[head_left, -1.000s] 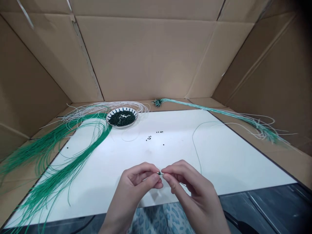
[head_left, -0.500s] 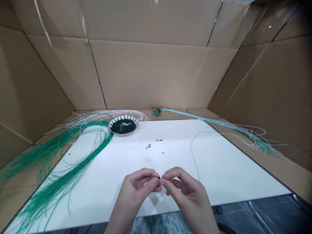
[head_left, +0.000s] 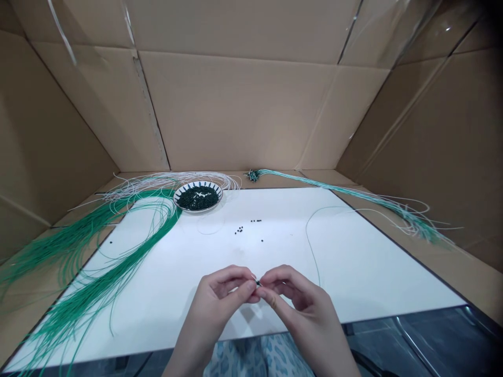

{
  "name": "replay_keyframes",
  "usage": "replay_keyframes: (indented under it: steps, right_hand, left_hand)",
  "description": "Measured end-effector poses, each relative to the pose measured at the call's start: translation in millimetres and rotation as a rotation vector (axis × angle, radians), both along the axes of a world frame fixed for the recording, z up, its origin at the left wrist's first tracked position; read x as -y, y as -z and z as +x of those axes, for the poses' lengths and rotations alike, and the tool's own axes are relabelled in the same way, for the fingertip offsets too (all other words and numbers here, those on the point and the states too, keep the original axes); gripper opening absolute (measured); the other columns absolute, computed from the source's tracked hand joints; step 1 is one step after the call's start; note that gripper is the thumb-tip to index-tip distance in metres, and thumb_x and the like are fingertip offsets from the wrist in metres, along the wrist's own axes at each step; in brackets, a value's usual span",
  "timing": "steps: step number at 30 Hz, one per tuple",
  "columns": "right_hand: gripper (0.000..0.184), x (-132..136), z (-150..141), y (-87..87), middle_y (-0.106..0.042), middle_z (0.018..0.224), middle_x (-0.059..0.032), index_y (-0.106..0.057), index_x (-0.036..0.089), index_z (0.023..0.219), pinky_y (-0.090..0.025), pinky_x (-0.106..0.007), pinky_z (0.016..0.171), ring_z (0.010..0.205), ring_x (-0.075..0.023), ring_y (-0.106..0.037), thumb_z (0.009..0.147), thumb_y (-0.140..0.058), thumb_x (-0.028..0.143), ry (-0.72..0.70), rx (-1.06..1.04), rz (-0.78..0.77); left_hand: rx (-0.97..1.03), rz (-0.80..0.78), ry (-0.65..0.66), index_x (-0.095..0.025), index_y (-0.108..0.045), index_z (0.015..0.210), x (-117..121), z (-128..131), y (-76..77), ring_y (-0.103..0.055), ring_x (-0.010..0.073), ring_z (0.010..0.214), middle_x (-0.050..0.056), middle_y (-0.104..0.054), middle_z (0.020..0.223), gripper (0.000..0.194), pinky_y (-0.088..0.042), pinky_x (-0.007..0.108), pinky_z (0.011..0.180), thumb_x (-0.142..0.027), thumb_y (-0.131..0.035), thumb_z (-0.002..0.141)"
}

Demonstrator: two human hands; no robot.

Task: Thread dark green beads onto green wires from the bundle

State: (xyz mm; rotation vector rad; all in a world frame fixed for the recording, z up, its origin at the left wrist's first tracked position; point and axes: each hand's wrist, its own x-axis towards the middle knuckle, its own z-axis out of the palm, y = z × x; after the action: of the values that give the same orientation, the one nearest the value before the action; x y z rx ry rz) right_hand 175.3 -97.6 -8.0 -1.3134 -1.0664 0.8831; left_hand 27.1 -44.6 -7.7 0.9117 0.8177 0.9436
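My left hand [head_left: 220, 298] and my right hand [head_left: 293, 301] meet above the white board [head_left: 157, 293], fingertips nearly touching. Between them they pinch a tiny dark green bead [head_left: 258, 283] on the end of a thin cord. A thin green cord [head_left: 312, 246] curves away from my right hand across the board. My fingers hide most of the bead, and I cannot tell how the cord passes through it.
A patterned plate [head_left: 198, 196] of dark green beads stands at the board's far edge. Long green cords [head_left: 94, 277] and white cords [head_left: 165, 180] lie at left. Finished strands [head_left: 353, 188] lie at right. Several loose beads [head_left: 247, 226] dot the board. Cardboard walls surround it.
The view has tilted slightly, so the board sits a little higher in the frame. My hands have drawn closer around the bead, and the white cord tip seen earlier is mostly hidden.
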Motion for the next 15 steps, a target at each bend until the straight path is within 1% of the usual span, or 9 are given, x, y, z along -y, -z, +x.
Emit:
replay_keyframes:
  steps: [4, 7, 12, 15]
  right_hand:
    - [0.009, 0.7, 1.1, 0.6, -0.073, 0.077, -0.0003, -0.075, 0.023, 0.078, -0.060, -0.023, 0.069, 0.075, -0.0179, -0.072, 0.083, -0.081, 0.028, -0.012, 0.048, 0.019]
    - [0.011, -0.1, 1.2, 0.0, -0.074, 0.079, -0.0010, -0.075, 0.023, 0.080, -0.060, -0.024, 0.070, 0.077, -0.0187, -0.073, 0.085, -0.080, 0.030, -0.016, 0.063, 0.021]
    - [0.011, -1.0, -0.2, -0.5, -0.074, 0.079, -0.0011, -0.077, 0.023, 0.079, -0.059, -0.026, 0.072, 0.076, -0.0196, -0.072, 0.085, -0.080, 0.032, 0.046, 0.085, 0.023]
    - [0.011, -0.8, 1.2, -0.2, -0.075, 0.081, -0.0026, -0.079, 0.023, 0.082, -0.059, -0.027, 0.071, 0.077, -0.0206, -0.072, 0.087, -0.078, 0.033, 0.006, 0.121, 0.041]
  left_hand:
    - [0.018, 0.002, 0.062, -0.015, -0.079, 0.070, -0.4, 0.4, 0.8, -0.064, 0.0126, 0.066, -0.001, -0.066, 0.068, 0.024, -0.055, 0.020, 0.067, -0.036, -0.092, 0.073]
    - [0.034, -0.006, 0.080, -0.015, -0.077, 0.067, -1.3, 1.1, 3.0, -0.062, 0.0130, 0.068, -0.001, -0.062, 0.067, 0.026, -0.054, 0.019, 0.067, -0.036, -0.090, 0.075]
    - [0.028, -0.023, 0.079, -0.015, -0.077, 0.070, -3.7, 0.0, 4.2, -0.062, 0.0147, 0.072, 0.001, -0.065, 0.072, 0.024, -0.055, 0.021, 0.071, -0.035, -0.090, 0.074]
    - [0.023, -0.015, 0.093, -0.016, -0.078, 0.071, -5.0, -1.8, 4.3, -0.064, 0.0152, 0.073, 0.001, -0.068, 0.073, 0.023, -0.055, 0.021, 0.071, -0.035, -0.089, 0.076]
